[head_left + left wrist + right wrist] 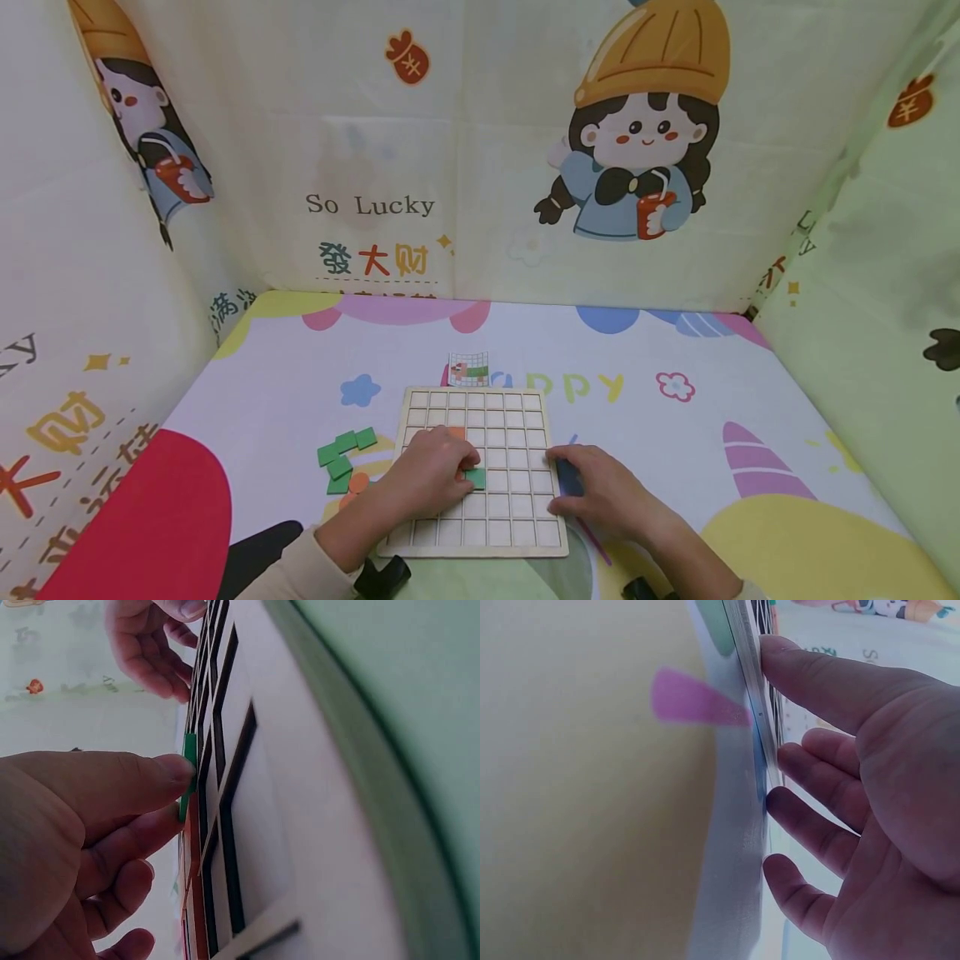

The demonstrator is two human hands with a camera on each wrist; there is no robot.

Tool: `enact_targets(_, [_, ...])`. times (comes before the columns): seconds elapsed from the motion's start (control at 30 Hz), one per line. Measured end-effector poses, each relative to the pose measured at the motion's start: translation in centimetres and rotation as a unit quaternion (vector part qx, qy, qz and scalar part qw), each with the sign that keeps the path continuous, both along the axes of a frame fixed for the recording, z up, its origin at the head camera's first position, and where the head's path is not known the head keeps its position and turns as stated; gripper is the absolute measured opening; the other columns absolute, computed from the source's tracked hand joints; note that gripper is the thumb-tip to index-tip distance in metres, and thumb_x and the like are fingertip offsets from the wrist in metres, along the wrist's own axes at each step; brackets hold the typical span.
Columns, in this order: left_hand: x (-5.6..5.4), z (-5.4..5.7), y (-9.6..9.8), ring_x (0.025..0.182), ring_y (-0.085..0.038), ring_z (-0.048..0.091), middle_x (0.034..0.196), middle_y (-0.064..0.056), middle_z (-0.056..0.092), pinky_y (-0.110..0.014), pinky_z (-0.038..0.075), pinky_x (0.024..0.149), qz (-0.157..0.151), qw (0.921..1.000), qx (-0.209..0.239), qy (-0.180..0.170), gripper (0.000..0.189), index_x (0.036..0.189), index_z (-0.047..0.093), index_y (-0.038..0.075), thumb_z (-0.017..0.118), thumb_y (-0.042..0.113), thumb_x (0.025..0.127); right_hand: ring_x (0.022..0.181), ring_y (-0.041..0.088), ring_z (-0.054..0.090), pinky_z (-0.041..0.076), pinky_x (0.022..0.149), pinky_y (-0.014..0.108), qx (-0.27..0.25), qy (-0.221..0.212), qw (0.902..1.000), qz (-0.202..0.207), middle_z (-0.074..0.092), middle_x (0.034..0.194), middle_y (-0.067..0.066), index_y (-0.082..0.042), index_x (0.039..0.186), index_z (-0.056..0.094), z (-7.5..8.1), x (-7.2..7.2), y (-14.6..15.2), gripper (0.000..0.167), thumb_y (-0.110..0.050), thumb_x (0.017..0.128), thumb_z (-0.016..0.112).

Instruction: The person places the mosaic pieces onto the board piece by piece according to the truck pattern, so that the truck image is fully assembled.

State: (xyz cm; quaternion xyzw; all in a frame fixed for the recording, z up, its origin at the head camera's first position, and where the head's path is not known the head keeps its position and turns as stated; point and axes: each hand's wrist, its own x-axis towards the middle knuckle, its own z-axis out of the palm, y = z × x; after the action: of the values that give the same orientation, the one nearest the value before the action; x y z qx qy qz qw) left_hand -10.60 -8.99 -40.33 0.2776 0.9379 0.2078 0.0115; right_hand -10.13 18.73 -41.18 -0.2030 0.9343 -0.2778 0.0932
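A wooden grid board [517,532] with square cells lies in front of me in the head view. My left hand [433,473] is over its left-middle part and pinches a green square tile [476,478] between thumb and finger. The left wrist view shows that tile [189,769] tilted on edge close to the grid. Part of an orange piece [457,432] shows on the board just beyond the left hand, which hides the cells under it. My right hand [600,490] touches the board's right edge with fingers and thumb spread and extended.
Several loose green tiles [340,467] lie left of the board, with orange round pieces [358,482] beside them, partly behind the left forearm. A small card with a gridded picture [468,369] stands beyond the board's far edge. Patterned cloth walls [495,167] enclose the table.
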Motion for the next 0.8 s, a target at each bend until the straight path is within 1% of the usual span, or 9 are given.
enact_targets(0.17, [-0.08, -0.21, -0.17, 0.082, -0.010, 0.051, 0.069, 0.019, 0.054, -0.038, 0.044, 0.077, 0.002, 1.0000, 0.003, 0.001, 0.015, 0.095, 0.076, 0.014, 0.080, 0.015, 0.080, 0.121, 0.032, 0.055, 0.041, 0.102, 0.054, 0.000, -0.005, 1.0000, 0.000, 0.063, 0.126, 0.007, -0.011, 0.127, 0.063, 0.04, -0.03, -0.01, 0.058, -0.031, 0.078, 0.086])
enact_targets(0.33, [-0.06, -0.14, -0.19, 0.079, -0.009, 0.049, 0.071, 0.018, 0.056, -0.036, 0.043, 0.074, 0.003, 1.0000, 0.001, -0.003, 0.016, 0.096, 0.077, 0.014, 0.081, 0.017, 0.081, 0.121, 0.032, 0.055, 0.041, 0.102, 0.054, 0.001, -0.005, 1.0000, 0.001, 0.063, 0.126, 0.007, -0.011, 0.126, 0.063, 0.12, -0.02, 0.01, 0.057, -0.030, 0.077, 0.086])
enact_targets(0.5, [0.00, -0.07, -0.19, 0.077, -0.009, 0.048, 0.070, 0.018, 0.054, -0.035, 0.042, 0.073, 0.006, 1.0000, -0.001, -0.008, 0.015, 0.095, 0.076, 0.014, 0.081, 0.017, 0.081, 0.120, 0.032, 0.055, 0.041, 0.102, 0.054, 0.000, -0.006, 1.0000, 0.000, 0.063, 0.125, 0.007, -0.011, 0.126, 0.063, 0.15, -0.04, 0.01, 0.057, -0.030, 0.077, 0.086])
enact_targets(0.67, [0.08, -0.04, -0.31, 0.075, -0.009, 0.047, 0.072, 0.017, 0.056, -0.036, 0.043, 0.074, 0.003, 1.0000, -0.003, 0.007, 0.013, 0.093, 0.076, 0.015, 0.079, 0.014, 0.081, 0.121, 0.032, 0.055, 0.041, 0.102, 0.054, 0.000, -0.007, 1.0000, -0.001, 0.063, 0.125, 0.007, -0.011, 0.126, 0.063, 0.04, -0.06, 0.01, 0.058, -0.031, 0.077, 0.086])
enact_targets(0.8, [0.26, 0.20, -0.63, 0.077, -0.010, 0.049, 0.080, 0.012, 0.064, -0.037, 0.043, 0.074, 0.000, 0.9998, 0.009, 0.016, 0.015, 0.095, 0.076, 0.014, 0.078, 0.013, 0.080, 0.121, 0.032, 0.055, 0.041, 0.102, 0.054, 0.004, -0.001, 1.0000, 0.000, 0.063, 0.125, 0.006, -0.011, 0.126, 0.063, 0.00, -0.03, 0.04, 0.057, -0.030, 0.077, 0.086])
